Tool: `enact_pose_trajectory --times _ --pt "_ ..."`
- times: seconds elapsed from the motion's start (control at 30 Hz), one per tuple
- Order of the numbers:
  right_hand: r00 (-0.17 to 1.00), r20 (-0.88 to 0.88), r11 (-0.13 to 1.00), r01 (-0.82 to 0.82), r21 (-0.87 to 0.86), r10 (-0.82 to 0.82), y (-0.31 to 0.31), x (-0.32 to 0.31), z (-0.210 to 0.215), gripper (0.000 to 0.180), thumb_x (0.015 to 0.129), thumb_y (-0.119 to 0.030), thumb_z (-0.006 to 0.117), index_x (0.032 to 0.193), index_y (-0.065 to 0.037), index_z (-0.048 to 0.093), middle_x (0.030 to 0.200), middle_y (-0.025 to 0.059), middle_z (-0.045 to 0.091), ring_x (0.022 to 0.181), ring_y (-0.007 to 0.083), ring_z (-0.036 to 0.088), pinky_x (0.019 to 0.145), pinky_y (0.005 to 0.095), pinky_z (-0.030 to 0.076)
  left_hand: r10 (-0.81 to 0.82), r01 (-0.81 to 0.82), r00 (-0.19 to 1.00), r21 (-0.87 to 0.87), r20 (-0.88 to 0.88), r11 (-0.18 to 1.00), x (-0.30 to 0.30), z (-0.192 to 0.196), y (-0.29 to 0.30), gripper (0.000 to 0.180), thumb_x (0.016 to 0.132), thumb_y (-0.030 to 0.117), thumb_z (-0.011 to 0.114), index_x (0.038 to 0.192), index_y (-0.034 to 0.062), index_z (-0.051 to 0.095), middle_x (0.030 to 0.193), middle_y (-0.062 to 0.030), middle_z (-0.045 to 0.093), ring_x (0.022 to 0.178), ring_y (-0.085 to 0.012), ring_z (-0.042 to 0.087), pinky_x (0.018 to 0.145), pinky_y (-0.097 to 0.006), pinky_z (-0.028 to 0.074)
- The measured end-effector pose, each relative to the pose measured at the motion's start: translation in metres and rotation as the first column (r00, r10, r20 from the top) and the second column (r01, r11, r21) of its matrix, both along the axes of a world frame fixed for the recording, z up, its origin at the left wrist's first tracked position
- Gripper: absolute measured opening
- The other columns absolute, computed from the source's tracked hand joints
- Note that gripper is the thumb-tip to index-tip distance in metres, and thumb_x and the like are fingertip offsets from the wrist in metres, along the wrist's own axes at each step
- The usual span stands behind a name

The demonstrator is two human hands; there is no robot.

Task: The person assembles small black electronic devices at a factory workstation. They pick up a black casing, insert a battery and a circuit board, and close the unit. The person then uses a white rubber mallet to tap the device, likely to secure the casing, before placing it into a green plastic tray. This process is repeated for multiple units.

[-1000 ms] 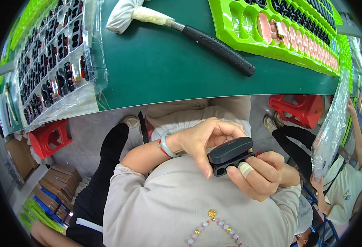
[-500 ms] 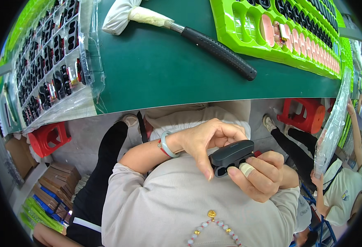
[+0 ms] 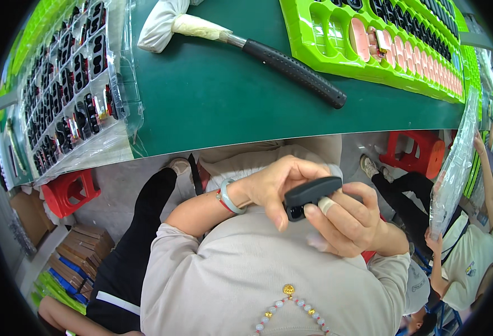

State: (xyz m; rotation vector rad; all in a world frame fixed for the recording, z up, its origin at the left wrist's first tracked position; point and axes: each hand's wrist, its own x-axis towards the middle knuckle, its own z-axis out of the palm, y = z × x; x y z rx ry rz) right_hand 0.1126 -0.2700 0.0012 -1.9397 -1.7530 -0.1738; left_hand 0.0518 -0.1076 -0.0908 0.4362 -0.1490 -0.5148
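In front of my chest I hold a small black hinged case point(image 3: 312, 191), which looks like an earbud charging case. Its lid is tilted, with a gap showing beneath it and dark hollows inside. My left hand point(image 3: 273, 187), with a pale bangle and red cord at the wrist, grips its left end and far side, fingers closed. From the near right side, the fingers of my right hand point(image 3: 348, 221) close on the case, partly covering the lower half. One right finger wears a pale wrap.
On the green table point(image 3: 213, 106) lies a hammer point(image 3: 291, 73) with a wrapped head. A clear tray point(image 3: 98, 89) of black parts stands left, a lime-green tray point(image 3: 336, 61) of pink and black parts right. Red stools point(image 3: 417, 154) and a co-worker holding clear plastic point(image 3: 451, 168) are nearby.
The case has moved slightly up toward the table and turned, showing less of its inside. My right fingers have shifted up along it; both hands still hold it.
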Motion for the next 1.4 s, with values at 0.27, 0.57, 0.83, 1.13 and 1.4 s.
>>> enact_pose_trajectory --times 0.27,0.57,0.83,1.13,1.4 --pt "0.961 0.219 0.974 0.132 0.183 -0.171 0.01 0.006 -0.024 0.031 0.068 -0.007 0.065 0.098 -0.003 0.067 0.096 0.0069 0.054 0.073 0.0136 0.057 0.069 0.0313 0.042 0.053 -0.045 0.981 0.046 -0.186 0.998 0.005 0.013 0.002 0.113 0.037 0.059 0.087 0.12 -0.0069 0.048 0.115 -0.0099 0.057 0.106 -0.0173 0.055 0.094 -0.031 0.043" --pt "0.915 0.383 0.978 0.055 0.201 -0.13 0.01 0.021 -0.02 0.021 0.071 -0.008 0.066 0.091 -0.002 0.068 0.091 0.0042 0.057 0.074 0.0156 0.056 0.064 0.0299 0.037 0.175 -0.089 0.98 0.567 -0.098 0.819 -0.005 0.056 0.028 0.025 0.095 0.027 0.051 0.096 0.003 0.061 0.064 0.0005 0.053 0.052 -0.0059 0.05 0.048 -0.021 0.043" --pt "0.987 0.073 0.931 0.107 0.349 -0.141 -0.022 0.016 -0.042 0.03 0.072 -0.01 0.071 0.1 -0.003 0.064 0.106 0.0092 0.053 0.093 0.0256 0.06 0.086 0.0412 0.05 0.151 -0.013 0.952 0.46 -0.265 0.888 0.0 0.056 0.013 0.03 0.095 0.029 0.051 0.091 0.0006 0.06 0.07 -0.0021 0.056 0.059 -0.0064 0.053 0.054 -0.021 0.044" --pt "0.028 -0.967 0.804 0.563 -0.193 -0.252 -0.072 -0.001 -0.031 0.048 0.084 -0.021 0.062 0.121 0.007 0.048 0.106 0.0143 0.056 0.086 0.0201 0.061 0.071 0.0291 0.051 -0.046 0.128 0.984 0.513 -0.17 0.849 0.028 0.039 -0.024 0.029 0.092 0.019 0.056 0.111 -0.0031 0.055 0.083 -0.003 0.058 0.067 -0.0057 0.052 0.06 -0.021 0.045" --pt "-0.145 -0.881 0.729 0.51 -0.456 -0.45 -0.096 0.017 -0.156 0.034 0.083 -0.005 0.056 0.115 0.007 0.054 0.098 0.0124 0.063 0.089 0.0161 0.06 0.083 0.0292 0.048 -0.009 0.154 0.981 0.744 -0.196 0.65 0.054 -0.095 -0.073 0.039 0.088 0.021 0.061 0.117 -0.0037 0.052 0.095 -0.0111 0.065 0.084 -0.0176 0.064 0.077 -0.03 0.05"
